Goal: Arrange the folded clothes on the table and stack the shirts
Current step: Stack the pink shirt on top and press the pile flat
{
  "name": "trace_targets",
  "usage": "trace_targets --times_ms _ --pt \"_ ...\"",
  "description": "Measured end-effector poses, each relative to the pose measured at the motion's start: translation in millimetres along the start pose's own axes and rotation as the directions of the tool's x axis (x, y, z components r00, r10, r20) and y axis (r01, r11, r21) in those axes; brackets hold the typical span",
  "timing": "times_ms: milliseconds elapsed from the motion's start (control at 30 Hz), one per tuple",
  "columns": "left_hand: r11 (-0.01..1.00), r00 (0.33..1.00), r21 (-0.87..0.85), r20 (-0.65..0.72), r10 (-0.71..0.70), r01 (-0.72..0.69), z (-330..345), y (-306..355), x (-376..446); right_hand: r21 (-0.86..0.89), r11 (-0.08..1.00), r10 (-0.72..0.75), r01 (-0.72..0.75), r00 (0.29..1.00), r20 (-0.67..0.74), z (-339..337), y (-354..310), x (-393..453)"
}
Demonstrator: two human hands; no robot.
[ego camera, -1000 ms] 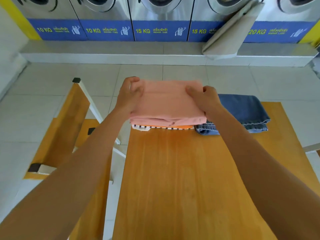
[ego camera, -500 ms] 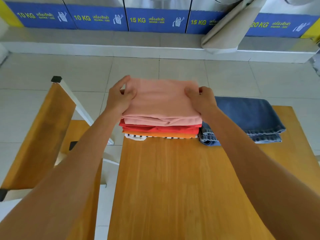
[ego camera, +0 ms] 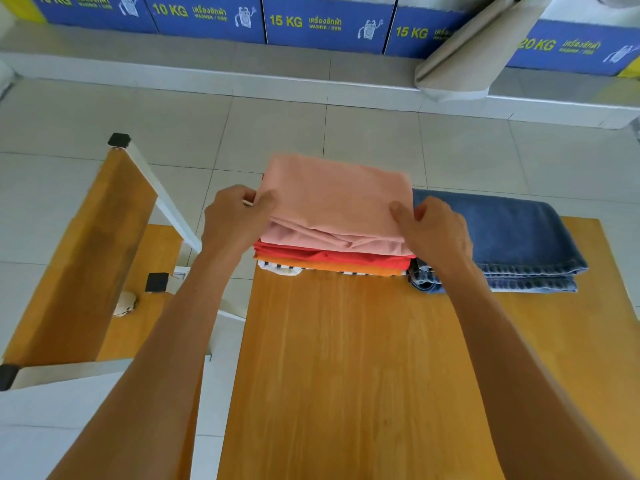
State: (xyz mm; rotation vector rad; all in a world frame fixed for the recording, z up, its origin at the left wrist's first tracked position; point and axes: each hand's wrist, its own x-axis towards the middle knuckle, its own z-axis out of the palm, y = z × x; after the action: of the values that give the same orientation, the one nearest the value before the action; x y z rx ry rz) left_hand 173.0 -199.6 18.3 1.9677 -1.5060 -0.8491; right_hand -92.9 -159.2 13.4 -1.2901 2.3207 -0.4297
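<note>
A folded pink shirt (ego camera: 336, 202) lies on top of a stack at the far left corner of the wooden table (ego camera: 363, 375). Under it are a red shirt (ego camera: 332, 256), an orange one (ego camera: 374, 270) and a black-and-white striped one (ego camera: 280, 268). My left hand (ego camera: 235, 216) pinches the pink shirt's left edge. My right hand (ego camera: 433, 230) grips its right front corner, thumb on top. Folded blue jeans (ego camera: 512, 237) lie right beside the stack.
A wooden chair with white frame (ego camera: 104, 237) stands left of the table. Tiled floor lies beyond, then a raised ledge with washing machines (ego camera: 329, 22). A beige cloth (ego camera: 467, 57) hangs down at the upper right.
The pink shirt has come down onto the stack. Both hands slid back toward its near corners, and the view tilted lower.
</note>
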Motion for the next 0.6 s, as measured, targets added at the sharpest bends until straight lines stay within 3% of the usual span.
trace_targets --times_ms 67,133,167,233,300,400,500,567,600 --pt "0.996 0.998 -0.091 -0.062 0.004 -0.01 -2 11 -4 -0.011 0.999 -0.048 0.047 0.986 -0.161 -5 0 -1" --pt "0.984 0.999 -0.171 0.002 -0.039 0.039 1 15 -9 -0.056 0.995 -0.092 0.079 0.959 -0.269 -8 -2 -4" --pt "0.973 0.994 -0.209 0.077 -0.084 0.098 4 15 -12 -0.069 0.995 -0.081 0.066 0.964 -0.254 -8 -3 -6" --pt "0.958 0.969 -0.212 0.195 -0.15 0.191 10 10 -19 -0.103 0.994 0.009 -0.017 0.997 -0.078 -5 -6 -11" --pt "0.927 0.957 -0.279 0.212 -0.195 0.251 10 6 -20 -0.078 0.994 0.087 -0.079 0.991 0.106 -2 -3 -15" --pt "0.714 0.912 -0.571 0.307 -0.272 0.405 3 5 -12 0.132 0.989 0.049 -0.064 0.992 0.112 -4 1 -17" --pt "0.491 0.884 -0.736 0.41 -0.226 0.467 -1 5 -6 0.185 0.982 0.014 -0.019 1.0 0.024 -5 1 -17" --pt "0.413 0.876 -0.772 0.427 -0.226 0.483 -1 5 -8 0.162 0.987 0.012 -0.007 1.0 -0.029 -6 -1 -17" --pt "0.424 0.877 -0.768 0.421 -0.231 0.48 0 3 -11 0.139 0.99 0.016 -0.005 0.997 -0.076 -6 0 -16"
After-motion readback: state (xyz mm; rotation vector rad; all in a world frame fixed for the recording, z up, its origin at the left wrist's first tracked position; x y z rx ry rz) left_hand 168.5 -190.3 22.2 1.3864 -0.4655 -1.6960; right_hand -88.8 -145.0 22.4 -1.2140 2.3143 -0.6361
